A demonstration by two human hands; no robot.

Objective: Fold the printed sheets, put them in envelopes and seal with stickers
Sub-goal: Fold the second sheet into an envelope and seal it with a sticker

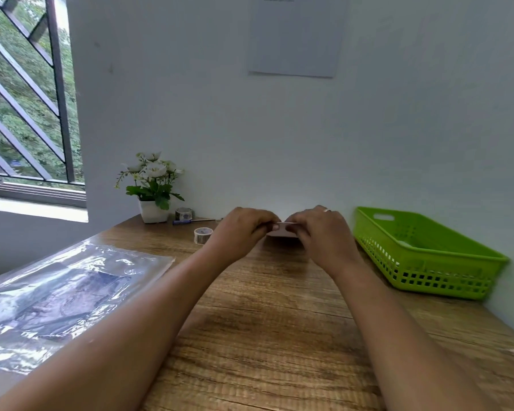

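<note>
Matt wood table [279, 336] (glossy plastic sleeve [60, 295]).

A pale wall [190, 99] fills the upper frame, with a sheet of paper [294, 37] stuck to it at top centre. At upper left, a window [21, 114] with dark diagonal bars lets in daylight and shows green foliage. A wood-grain desk [264, 336] spans the lower frame.

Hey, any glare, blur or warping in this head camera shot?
Head view: daylight from the window puts bright glare on the clear plastic bag, obscuring its contents. Head view: wide-angle warping stretches the forearms at the bottom edge. Head view: the pale piece pinched between left hand and right hand is small and soft, its detail unreadable.
</note>
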